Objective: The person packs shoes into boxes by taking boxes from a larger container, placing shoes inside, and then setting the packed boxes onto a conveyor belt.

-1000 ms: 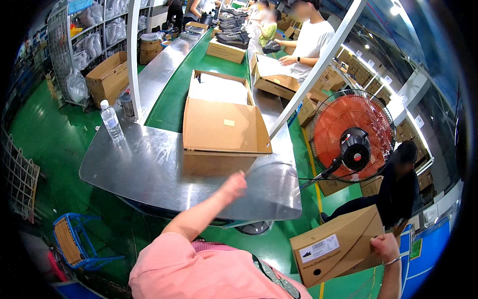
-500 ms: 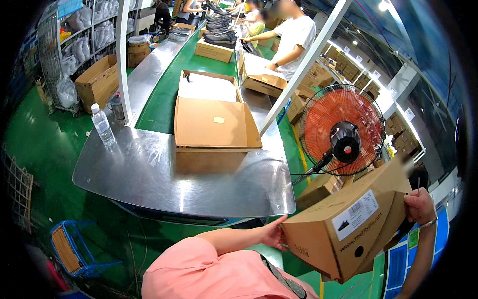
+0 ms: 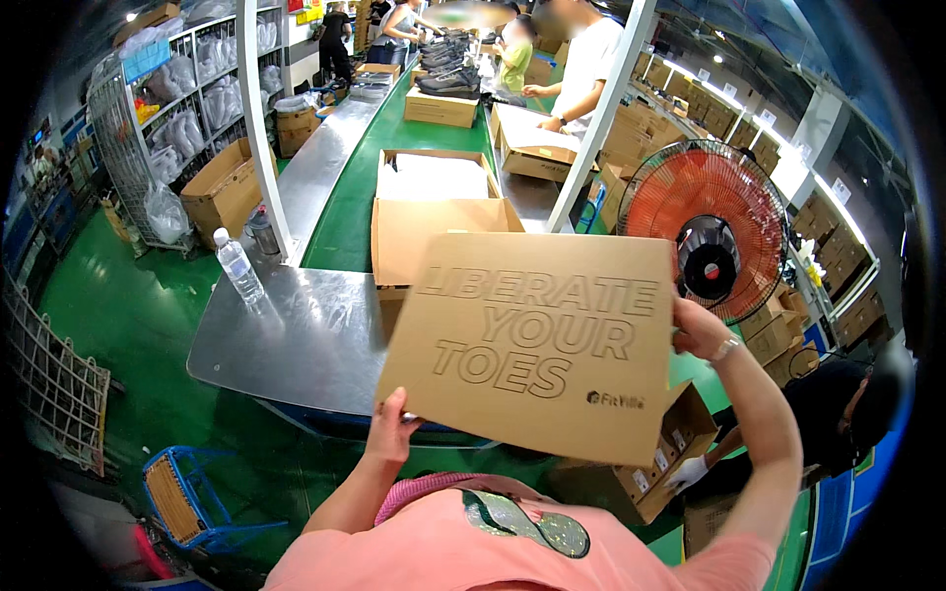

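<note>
Between my hands is a closed brown cardboard shoebox point(image 3: 532, 414), its broad printed face turned up and slightly tilted. My left hand point(image 3: 392, 426) grips its lower left corner, the thumb on the edge. On the far right edge my right hand point(image 3: 700, 330) is closed on the box, its fingertips partly hidden. Beyond it an open brown carton point(image 3: 448, 214) with white paper inside rests at the end of the line, partly covered by the held box.
A steel table point(image 3: 296, 340) carries a water bottle point(image 3: 238, 266). A large fan point(image 3: 709, 261) stands right. Near my right arm, a gloved co-worker bends at a carton of boxes point(image 3: 680, 433). A blue-framed stool point(image 3: 182, 492) is at lower left. Another person stands behind the white post point(image 3: 601, 118).
Both hands have brought the shoebox from the lower right to the middle in front of me, turning its broad printed face up. The view has shifted; a co-worker and a carton now show at right.
</note>
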`<act>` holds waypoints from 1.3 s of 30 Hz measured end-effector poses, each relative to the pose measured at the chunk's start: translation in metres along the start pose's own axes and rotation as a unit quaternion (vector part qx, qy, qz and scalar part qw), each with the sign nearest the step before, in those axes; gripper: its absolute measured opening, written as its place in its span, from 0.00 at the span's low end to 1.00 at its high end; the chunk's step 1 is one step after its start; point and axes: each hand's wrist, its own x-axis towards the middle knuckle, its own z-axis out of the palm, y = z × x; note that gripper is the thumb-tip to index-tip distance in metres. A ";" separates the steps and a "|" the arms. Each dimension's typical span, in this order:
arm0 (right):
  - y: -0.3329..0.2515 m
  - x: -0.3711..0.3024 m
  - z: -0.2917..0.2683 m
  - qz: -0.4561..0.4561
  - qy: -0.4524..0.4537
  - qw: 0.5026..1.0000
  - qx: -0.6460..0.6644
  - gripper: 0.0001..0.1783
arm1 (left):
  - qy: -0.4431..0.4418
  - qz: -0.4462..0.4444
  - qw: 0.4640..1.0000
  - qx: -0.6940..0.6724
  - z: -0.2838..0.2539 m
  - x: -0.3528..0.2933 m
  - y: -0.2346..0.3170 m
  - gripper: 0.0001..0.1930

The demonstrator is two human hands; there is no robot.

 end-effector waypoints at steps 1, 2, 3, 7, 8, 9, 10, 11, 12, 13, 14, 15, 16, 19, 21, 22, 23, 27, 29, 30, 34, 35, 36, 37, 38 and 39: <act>0.015 0.031 -0.003 -0.009 -0.046 0.999 0.026 0.32 | 0.051 0.038 0.998 0.005 -0.001 -0.013 -0.001 0.24; 0.016 0.056 0.003 0.006 -0.085 0.995 0.045 0.31 | 0.106 0.083 0.991 0.011 -0.003 -0.023 -0.003 0.24; 0.017 0.077 0.013 0.023 -0.121 0.990 0.064 0.31 | 0.125 0.110 0.986 0.016 -0.002 -0.033 -0.010 0.24; 0.028 0.163 0.059 0.000 -0.110 0.994 -0.016 0.28 | 0.135 0.164 0.966 0.148 -0.008 -0.055 -0.045 0.28; 0.036 0.185 0.066 0.002 -0.135 0.986 -0.099 0.27 | 0.117 0.167 0.946 0.251 -0.019 -0.052 -0.055 0.32; 0.038 0.198 0.075 0.005 -0.160 0.970 -0.183 0.26 | 0.126 0.096 0.967 0.199 -0.022 -0.050 -0.056 0.34; 0.047 0.203 0.081 -0.075 -0.103 0.960 -0.249 0.25 | 0.106 0.088 0.972 0.190 -0.022 -0.051 -0.059 0.35; 0.049 0.201 0.092 -0.153 -0.044 0.937 -0.312 0.24 | 0.087 0.079 0.977 0.180 -0.012 -0.057 -0.051 0.36; 0.036 0.189 0.096 -0.089 -0.045 0.943 -0.317 0.23 | 0.067 0.058 0.974 0.208 -0.011 -0.057 -0.051 0.39; 0.042 0.196 0.092 -0.127 -0.027 0.945 -0.302 0.22 | 0.046 0.036 0.970 0.237 -0.010 -0.056 -0.051 0.41; 0.046 0.198 0.088 -0.165 -0.011 0.944 -0.286 0.22 | 0.019 0.003 0.963 0.269 -0.013 -0.055 -0.055 0.43; 0.050 0.199 0.082 -0.201 0.005 0.942 -0.270 0.21 | -0.011 -0.027 0.953 0.303 -0.014 -0.053 -0.058 0.46; 0.056 0.197 0.070 -0.244 0.053 0.935 -0.251 0.20 | -0.019 -0.101 0.941 0.323 -0.015 -0.051 -0.059 0.47; 0.096 0.178 0.039 -0.290 0.233 0.902 -0.217 0.14 | -0.034 -0.216 0.914 0.341 0.003 -0.043 -0.033 0.36; 0.116 0.126 0.043 -0.310 0.323 0.883 -0.142 0.13 | -0.037 -0.217 0.906 0.361 -0.014 -0.021 -0.009 0.28; 0.134 0.105 0.052 -0.291 0.343 0.891 -0.063 0.14 | 0.053 -0.064 0.924 0.372 -0.029 -0.009 -0.008 0.24; 0.172 0.100 0.058 -0.305 0.359 0.882 -0.025 0.14 | 0.135 0.090 0.914 0.373 -0.038 0.004 -0.007 0.20; 0.258 0.042 0.133 0.039 0.139 0.982 0.121 0.18 | 0.221 0.373 0.769 0.470 -0.023 0.078 0.019 0.24; 0.256 0.036 0.167 0.140 -0.022 0.949 0.281 0.24 | 0.194 0.345 0.840 0.370 -0.039 0.126 0.013 0.25; 0.253 0.038 0.180 0.148 -0.060 0.932 0.325 0.27 | 0.153 0.292 0.888 0.320 -0.036 0.141 0.012 0.23; 0.250 0.054 0.209 0.151 -0.149 0.874 0.437 0.32 | 0.092 0.174 0.950 0.244 -0.034 0.163 0.004 0.15; 0.249 0.056 0.211 0.153 -0.155 0.857 0.466 0.32 | 0.103 0.176 0.944 0.260 -0.034 0.161 0.005 0.13; 0.249 0.059 0.208 0.150 -0.154 0.877 0.430 0.37 | 0.133 0.196 0.928 0.288 -0.034 0.156 0.003 0.09; 0.251 0.065 0.203 0.143 -0.159 0.882 0.421 0.37 | 0.142 0.201 0.929 0.275 -0.033 0.150 0.001 0.10; 0.255 0.069 0.198 0.150 -0.146 0.885 0.415 0.37 | 0.153 0.202 0.930 0.265 -0.033 0.142 -0.005 0.10; 0.255 0.071 0.192 0.156 -0.132 0.891 0.407 0.37 | 0.162 0.205 0.932 0.252 -0.033 0.133 -0.010 0.11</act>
